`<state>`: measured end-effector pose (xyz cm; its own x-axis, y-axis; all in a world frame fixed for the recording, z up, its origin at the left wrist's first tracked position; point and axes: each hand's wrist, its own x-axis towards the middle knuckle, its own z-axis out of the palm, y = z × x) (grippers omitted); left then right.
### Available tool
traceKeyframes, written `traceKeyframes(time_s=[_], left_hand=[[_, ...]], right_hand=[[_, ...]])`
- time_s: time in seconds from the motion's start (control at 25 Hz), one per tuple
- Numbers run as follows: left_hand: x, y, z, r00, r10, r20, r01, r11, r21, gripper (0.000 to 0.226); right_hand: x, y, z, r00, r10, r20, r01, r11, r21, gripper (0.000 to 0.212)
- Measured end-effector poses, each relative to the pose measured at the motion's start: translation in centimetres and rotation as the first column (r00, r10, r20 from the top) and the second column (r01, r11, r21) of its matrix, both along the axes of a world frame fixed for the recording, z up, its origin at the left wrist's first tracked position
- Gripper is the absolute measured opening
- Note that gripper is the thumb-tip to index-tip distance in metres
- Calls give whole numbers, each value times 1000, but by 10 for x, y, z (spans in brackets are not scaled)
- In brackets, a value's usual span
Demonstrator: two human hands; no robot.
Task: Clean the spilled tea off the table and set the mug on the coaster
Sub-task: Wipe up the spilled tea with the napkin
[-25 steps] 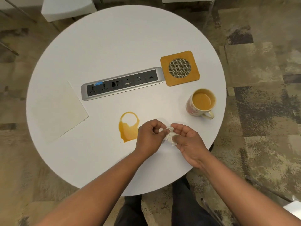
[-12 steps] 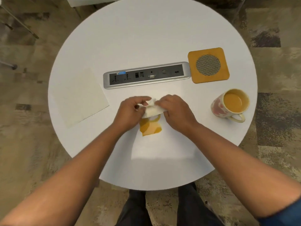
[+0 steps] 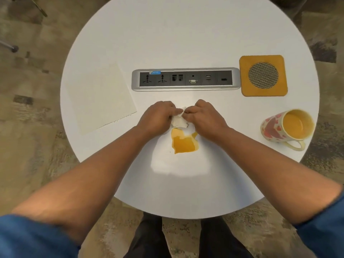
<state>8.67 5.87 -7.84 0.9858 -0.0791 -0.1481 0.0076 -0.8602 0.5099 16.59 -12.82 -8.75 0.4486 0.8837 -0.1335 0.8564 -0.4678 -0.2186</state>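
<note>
An orange tea puddle (image 3: 184,143) lies on the round white table (image 3: 186,34), near its front middle. My left hand (image 3: 158,117) and my right hand (image 3: 203,116) both grip a crumpled white tissue (image 3: 179,120), pressed onto the table at the far edge of the puddle. A mug (image 3: 286,127) with red hearts, holding tea, stands on the table at the right, its handle toward me. The orange square coaster (image 3: 263,75) with a round mesh centre lies behind the mug, bare.
A silver power-and-data socket strip (image 3: 185,79) is set into the table's middle, just beyond my hands. A flat cream napkin (image 3: 100,97) lies at the left. Patterned carpet surrounds the table; my legs show below its near edge.
My hands carried the tissue from the right of the spill onto its far part. The ring-shaped upper part of the spill is now under the tissue and my hands.
</note>
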Motion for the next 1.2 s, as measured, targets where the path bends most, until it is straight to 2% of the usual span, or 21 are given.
traceKeyframes(time_s=[0.28,0.48,0.68,0.84,1.0,1.08,1.2], left_hand=[[9,-10,8,967,-219,-129,225,974,33,36],[8,-19,11,925,-320,-204,332,943,26,35],[2,-23,9,906,-354,-232,367,930,15,36],[-10,-20,7,944,-275,-184,277,961,-16,30],[-25,-15,-1,984,-105,-142,92,991,-92,19],[-29,-14,-4,993,-14,-120,-4,989,-151,29],[-31,-9,-7,995,83,-55,-91,982,-164,37]], right_hand=[[-9,-10,16,998,-13,-69,2,987,-163,18],[-33,-21,18,976,-150,-161,117,973,-197,23],[-61,-28,15,926,-267,-267,226,958,-174,30],[-63,-25,19,820,-416,-393,404,907,-119,27],[-72,-11,16,793,-502,-345,511,857,-70,27],[-73,-7,16,758,-551,-349,571,819,-53,36],[-74,-1,16,791,-543,-283,541,836,-93,28]])
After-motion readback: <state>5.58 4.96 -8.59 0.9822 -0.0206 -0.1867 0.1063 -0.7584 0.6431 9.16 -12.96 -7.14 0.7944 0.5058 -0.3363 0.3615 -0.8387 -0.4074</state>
